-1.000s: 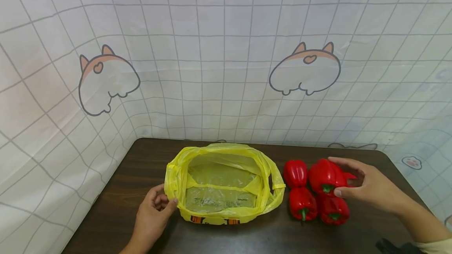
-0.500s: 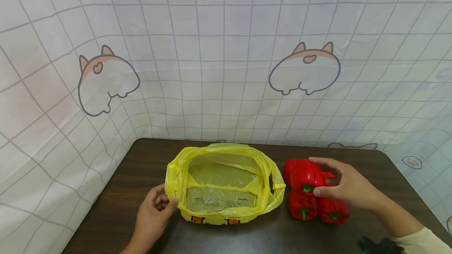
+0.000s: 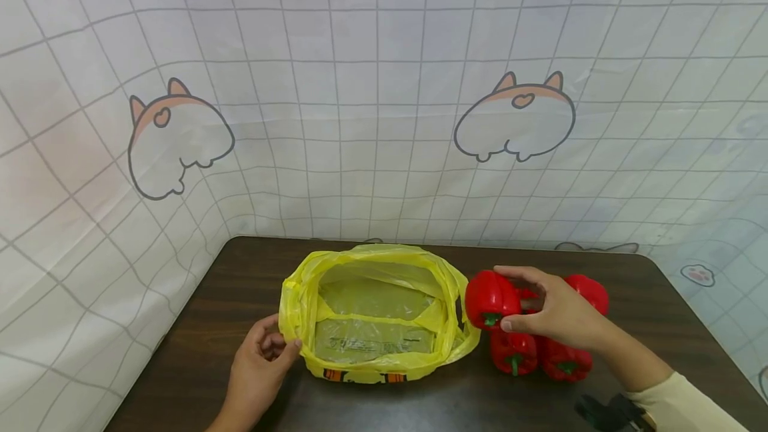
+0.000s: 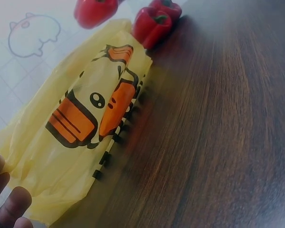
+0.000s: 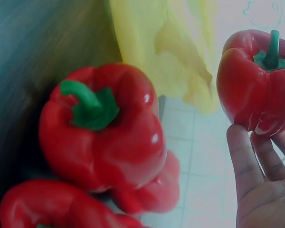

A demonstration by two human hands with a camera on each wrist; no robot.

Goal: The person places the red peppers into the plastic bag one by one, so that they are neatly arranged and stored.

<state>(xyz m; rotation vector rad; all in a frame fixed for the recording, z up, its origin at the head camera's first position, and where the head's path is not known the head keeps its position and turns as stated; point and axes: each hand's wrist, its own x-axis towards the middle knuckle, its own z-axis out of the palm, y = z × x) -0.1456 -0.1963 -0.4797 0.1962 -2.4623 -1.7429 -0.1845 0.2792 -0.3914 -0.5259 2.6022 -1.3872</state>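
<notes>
A yellow plastic bag [image 3: 289, 315] stands with its mouth spread wide, a duck print [image 4: 97, 102] on its front. My left hand [image 3: 258, 365] pinches the bag's left rim between thumb and curled fingers. Raised beside the bag's right rim is a red bell pepper [image 3: 487, 299], green stem toward me. My right hand [image 3: 558, 312] grips it, fingers under and around it in the right wrist view. Below that hand, several more red bell peppers [image 3: 514, 353] rest on the table, some partly hidden by the hand and the held pepper.
The dark wooden table [image 3: 444, 412] has its back edge against a white grid-patterned curtain [image 3: 360, 119] with cartoon animal prints. A dark object [image 3: 609, 412] hangs at my right wrist by the light sleeve [image 3: 684, 402].
My right hand has carried the bell pepper left, from above the right-hand peppers to the bag's right rim. My left hand stays at the bag's left rim.
</notes>
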